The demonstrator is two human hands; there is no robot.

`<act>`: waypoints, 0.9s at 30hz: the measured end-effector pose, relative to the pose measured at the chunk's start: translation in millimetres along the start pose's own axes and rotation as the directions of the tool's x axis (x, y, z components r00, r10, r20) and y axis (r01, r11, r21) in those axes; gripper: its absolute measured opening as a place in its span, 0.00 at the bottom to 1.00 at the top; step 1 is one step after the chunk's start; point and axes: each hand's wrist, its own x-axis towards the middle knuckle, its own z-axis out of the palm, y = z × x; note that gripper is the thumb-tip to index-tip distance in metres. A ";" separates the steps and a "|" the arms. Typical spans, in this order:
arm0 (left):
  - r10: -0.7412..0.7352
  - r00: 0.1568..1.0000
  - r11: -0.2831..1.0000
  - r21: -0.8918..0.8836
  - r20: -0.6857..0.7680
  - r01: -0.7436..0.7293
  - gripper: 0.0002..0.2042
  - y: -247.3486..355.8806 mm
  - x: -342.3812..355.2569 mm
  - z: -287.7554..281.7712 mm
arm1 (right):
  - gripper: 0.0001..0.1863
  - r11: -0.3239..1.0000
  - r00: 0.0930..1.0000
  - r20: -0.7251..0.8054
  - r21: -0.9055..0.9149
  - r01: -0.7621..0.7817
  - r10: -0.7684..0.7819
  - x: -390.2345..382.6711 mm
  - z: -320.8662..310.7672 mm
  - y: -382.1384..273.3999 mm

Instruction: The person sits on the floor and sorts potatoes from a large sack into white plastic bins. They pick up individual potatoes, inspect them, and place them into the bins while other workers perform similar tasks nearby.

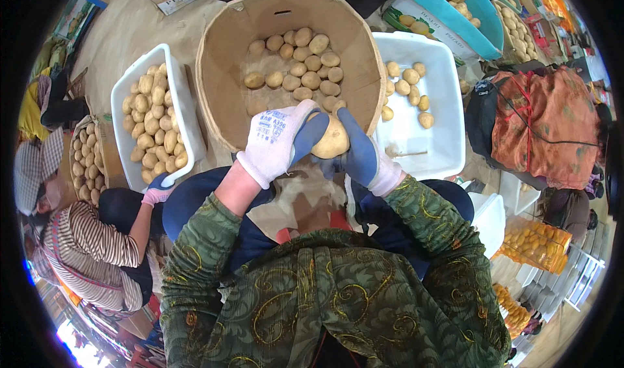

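Observation:
My left hand [278, 140], in a white glove with a blue coated palm, closes on one side of a large tan potato [333, 142]. On the potato's other side is my right hand [365, 148], gloved the same way, its fingers bent against it. Both hands hold it at the near rim of a big cardboard box [224, 75] with rounded walls. Several loose potatoes [311, 80] lie on the box's floor, mostly in its middle and right part. My fingertips' undersides are hidden.
Left of the box stands a white tub [122, 101] heaped with potatoes; a co-worker's gloved hand [158, 191] touches its near rim. To the right, another white tub [416, 157] holds several potatoes. Beyond it is a turquoise-lined carton [422, 30]. A red-orange cloth-covered bundle [543, 127] sits farther right.

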 end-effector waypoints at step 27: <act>-0.443 0.854 0.857 -0.407 -0.271 0.315 0.07 -4.5 -20.5 -80.3 | 0.17 0.613 0.861 -0.011 -0.707 0.353 -0.508 109.5 -55.7 -43.9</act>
